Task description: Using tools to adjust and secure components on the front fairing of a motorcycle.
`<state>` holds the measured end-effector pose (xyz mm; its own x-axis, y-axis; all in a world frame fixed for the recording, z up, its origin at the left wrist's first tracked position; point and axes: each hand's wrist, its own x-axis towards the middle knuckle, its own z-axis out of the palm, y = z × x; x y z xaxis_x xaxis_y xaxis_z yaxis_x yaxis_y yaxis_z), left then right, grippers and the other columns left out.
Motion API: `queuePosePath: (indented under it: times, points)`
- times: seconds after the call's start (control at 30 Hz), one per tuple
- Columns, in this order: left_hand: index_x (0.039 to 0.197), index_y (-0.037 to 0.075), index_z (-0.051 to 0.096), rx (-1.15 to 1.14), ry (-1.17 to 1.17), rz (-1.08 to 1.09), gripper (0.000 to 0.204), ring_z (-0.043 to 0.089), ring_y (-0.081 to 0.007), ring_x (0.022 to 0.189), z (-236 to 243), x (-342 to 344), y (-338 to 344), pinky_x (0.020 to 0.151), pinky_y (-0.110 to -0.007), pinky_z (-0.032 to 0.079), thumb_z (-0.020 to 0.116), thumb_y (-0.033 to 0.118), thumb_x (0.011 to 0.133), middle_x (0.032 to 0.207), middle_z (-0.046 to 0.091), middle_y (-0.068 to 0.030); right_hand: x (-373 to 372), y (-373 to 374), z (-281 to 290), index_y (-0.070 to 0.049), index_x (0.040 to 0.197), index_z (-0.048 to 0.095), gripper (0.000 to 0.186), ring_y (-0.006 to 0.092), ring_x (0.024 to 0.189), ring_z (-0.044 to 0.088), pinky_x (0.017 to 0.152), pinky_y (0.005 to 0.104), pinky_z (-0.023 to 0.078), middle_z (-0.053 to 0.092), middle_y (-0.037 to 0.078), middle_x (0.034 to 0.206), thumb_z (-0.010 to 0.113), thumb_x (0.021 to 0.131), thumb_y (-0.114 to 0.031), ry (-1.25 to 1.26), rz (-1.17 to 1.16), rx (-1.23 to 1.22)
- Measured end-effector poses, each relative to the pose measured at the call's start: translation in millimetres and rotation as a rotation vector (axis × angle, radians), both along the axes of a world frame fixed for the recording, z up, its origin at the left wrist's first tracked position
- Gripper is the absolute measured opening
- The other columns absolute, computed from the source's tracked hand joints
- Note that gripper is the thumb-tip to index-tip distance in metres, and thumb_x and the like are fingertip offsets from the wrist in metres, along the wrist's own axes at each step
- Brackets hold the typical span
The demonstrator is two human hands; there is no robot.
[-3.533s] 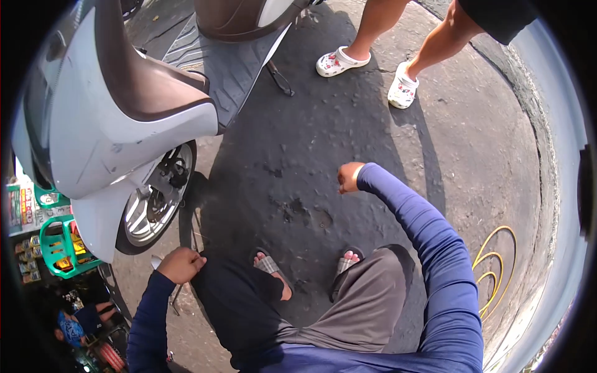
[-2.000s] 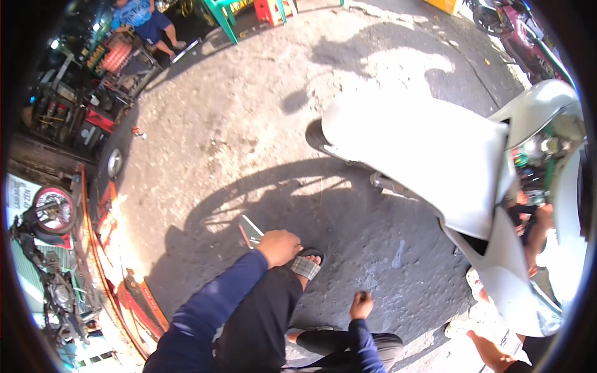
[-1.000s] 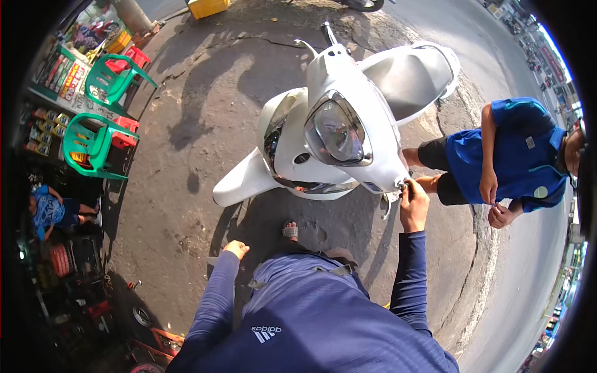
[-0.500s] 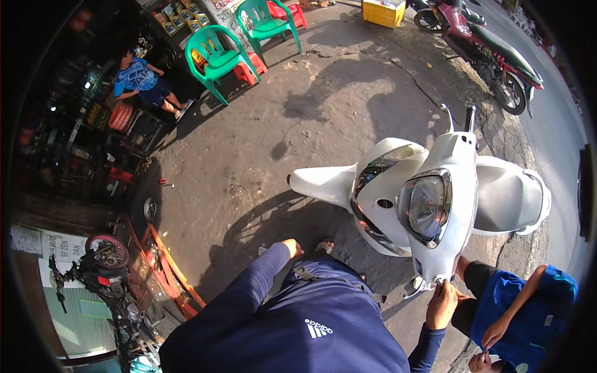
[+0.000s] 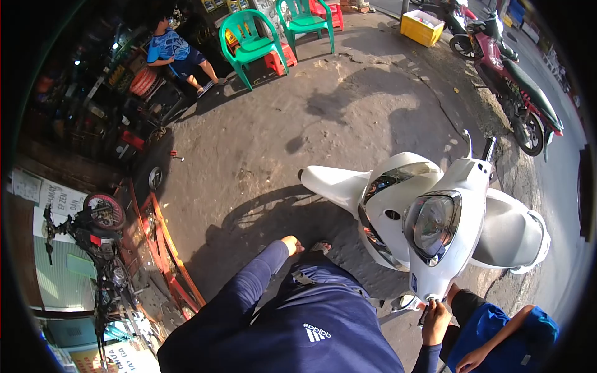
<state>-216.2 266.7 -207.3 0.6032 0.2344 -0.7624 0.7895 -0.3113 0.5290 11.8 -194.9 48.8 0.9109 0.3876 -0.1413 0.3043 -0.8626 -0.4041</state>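
Observation:
A white scooter (image 5: 398, 224) stands in front of me to the right, its clear headlight (image 5: 433, 225) facing left. My right hand (image 5: 436, 322) is closed around the near end of its handlebar, by a black part that the fingers partly cover. Held low in front of my body, my left hand (image 5: 291, 245) touches nothing around it. Its fingers are curled in, and whatever they may hold is hidden. Close beside my right hand, a person in a blue top (image 5: 497, 339) is at the scooter's near side, one hand (image 5: 472, 359) hanging low.
Green plastic chairs (image 5: 252, 46) stand at the back by a shop front, where a person in a blue shirt (image 5: 174, 53) stands. A yellow crate (image 5: 421, 28) and a red motorbike (image 5: 516, 81) are far right. An orange metal frame (image 5: 163, 242) and a dark motorbike (image 5: 109, 267) lie left.
The view has turned, so the chairs and crate sit farther right and the scooter lower. My right hand stays at the handlebar end. The neighbouring person's visible hand has lowered.

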Motion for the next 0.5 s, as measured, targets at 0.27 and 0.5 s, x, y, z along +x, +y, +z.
queuePosePath:
  times: [0.27,0.5]
  points:
    - [0.079,0.006,0.069,0.001,0.048,0.057,0.030,0.061,-0.0192,0.062,-10.8,-15.3,-3.6,0.063,-0.036,0.047,0.068,0.035,0.086,0.065,0.064,-0.0083,8.7,-0.5,6.2,0.002,0.088,0.059,0.010,0.0314,0.075,0.059,0.066,0.0424,0.043,0.058,0.015,0.080,0.055,0.081,-0.004,-0.287,0.429,-0.330]
    - [0.074,0.007,0.068,0.187,0.036,0.148,0.026,0.062,-0.0216,0.060,-36.4,-57.2,-2.2,0.061,-0.038,0.047,0.069,0.031,0.083,0.065,0.065,-0.0090,12.1,8.7,40.5,-0.002,0.082,0.068,0.028,0.0256,0.055,0.058,0.053,0.0356,0.047,0.067,0.016,0.070,0.059,0.094,-0.026,0.387,0.011,-0.016]
